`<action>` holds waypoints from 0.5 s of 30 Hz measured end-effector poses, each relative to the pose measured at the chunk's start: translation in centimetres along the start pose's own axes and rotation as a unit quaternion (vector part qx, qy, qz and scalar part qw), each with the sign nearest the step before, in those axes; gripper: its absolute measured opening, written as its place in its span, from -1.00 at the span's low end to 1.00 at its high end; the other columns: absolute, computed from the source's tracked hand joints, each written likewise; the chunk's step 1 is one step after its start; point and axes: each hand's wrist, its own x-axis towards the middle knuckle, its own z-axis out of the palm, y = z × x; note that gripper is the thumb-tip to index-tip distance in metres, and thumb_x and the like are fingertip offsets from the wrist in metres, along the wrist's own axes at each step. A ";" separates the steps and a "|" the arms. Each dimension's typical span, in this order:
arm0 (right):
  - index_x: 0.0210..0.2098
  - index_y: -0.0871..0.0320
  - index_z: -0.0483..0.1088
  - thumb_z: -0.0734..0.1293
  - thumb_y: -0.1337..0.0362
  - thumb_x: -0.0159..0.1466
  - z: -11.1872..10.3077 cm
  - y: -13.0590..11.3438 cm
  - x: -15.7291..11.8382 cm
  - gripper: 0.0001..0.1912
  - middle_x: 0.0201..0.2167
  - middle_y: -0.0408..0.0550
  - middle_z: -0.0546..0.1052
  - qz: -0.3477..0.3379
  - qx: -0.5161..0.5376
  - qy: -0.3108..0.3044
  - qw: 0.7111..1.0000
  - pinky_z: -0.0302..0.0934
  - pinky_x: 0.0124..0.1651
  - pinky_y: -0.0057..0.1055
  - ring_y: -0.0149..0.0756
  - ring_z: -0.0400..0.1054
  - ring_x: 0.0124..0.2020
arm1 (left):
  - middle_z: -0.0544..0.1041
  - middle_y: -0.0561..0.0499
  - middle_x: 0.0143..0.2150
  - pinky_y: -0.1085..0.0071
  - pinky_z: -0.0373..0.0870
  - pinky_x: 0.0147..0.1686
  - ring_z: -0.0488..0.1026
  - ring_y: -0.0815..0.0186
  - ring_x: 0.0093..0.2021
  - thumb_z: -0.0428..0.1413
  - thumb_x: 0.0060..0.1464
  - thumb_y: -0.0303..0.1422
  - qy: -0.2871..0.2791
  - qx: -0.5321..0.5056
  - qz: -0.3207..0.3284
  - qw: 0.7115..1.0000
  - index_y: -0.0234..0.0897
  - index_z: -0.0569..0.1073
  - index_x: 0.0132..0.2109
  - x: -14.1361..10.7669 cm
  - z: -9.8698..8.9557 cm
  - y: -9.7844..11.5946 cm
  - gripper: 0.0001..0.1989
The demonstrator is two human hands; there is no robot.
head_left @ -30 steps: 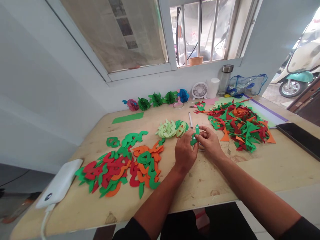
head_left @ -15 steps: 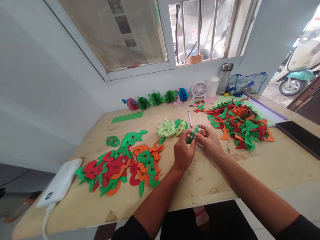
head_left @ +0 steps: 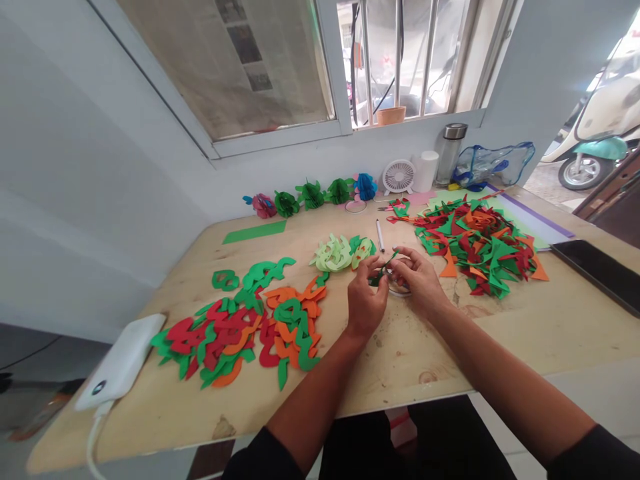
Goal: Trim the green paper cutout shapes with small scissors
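Note:
Between my two hands is a small green paper piece (head_left: 393,257), mostly covered by the fingers. My left hand (head_left: 367,295) pinches its near left part, and my right hand (head_left: 417,279) pinches it from the right. Under the fingers lies a roll of tape (head_left: 400,291), partly hidden. Just beyond my left hand sits a bunch of pale green paper cutouts (head_left: 334,253). A pen (head_left: 380,235) lies a little past the fingertips. To the left spreads a heap of red, green and orange curved cutouts (head_left: 235,327).
Red, green and orange paper scraps (head_left: 485,247) are piled at the right, with a phone (head_left: 600,275) beside them. Several paper flowers (head_left: 311,195) line the wall. A small fan (head_left: 399,177), glass bottle (head_left: 451,155) and clear pouch (head_left: 493,165) stand behind. A power bank (head_left: 120,363) lies front left.
The green paper piece has turned between my fingers and now shows as a thin edge. Both hands stay in nearly the same place.

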 end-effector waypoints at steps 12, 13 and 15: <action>-0.18 0.16 0.34 0.42 0.13 -0.06 -0.4 0.2 0.4 -0.54 -0.61 -0.27 0.39 -0.015 -0.016 0.035 0.999 0.04 -0.59 -0.54 -0.50 0.21 -0.63 | 0.52 -0.08 -0.11 0.31 0.42 -0.09 0.49 0.29 -0.10 0.06 0.02 -0.51 -0.005 0.007 0.016 1.000 -0.24 0.28 0.05 0.0 0.1 -0.1 -0.60; -0.19 0.16 0.34 0.42 0.13 -0.06 -0.4 0.2 0.4 -0.54 -0.61 -0.27 0.39 -0.016 -0.017 0.034 0.999 0.04 -0.59 -0.54 -0.50 0.21 -0.63 | 0.52 -0.07 -0.11 0.31 0.42 -0.09 0.49 0.30 -0.11 0.06 0.02 -0.51 -0.004 0.007 0.017 1.000 -0.23 0.28 0.05 0.0 0.1 0.0 -0.60; -0.19 0.15 0.34 0.42 0.13 -0.06 -0.5 0.2 0.4 -0.55 -0.61 -0.26 0.39 -0.017 -0.016 0.031 0.999 0.04 -0.59 -0.54 -0.50 0.21 -0.63 | 0.53 -0.07 -0.11 0.31 0.43 -0.10 0.49 0.30 -0.12 0.06 0.02 -0.51 -0.001 0.005 0.017 1.000 -0.23 0.29 0.05 0.0 0.1 0.0 -0.60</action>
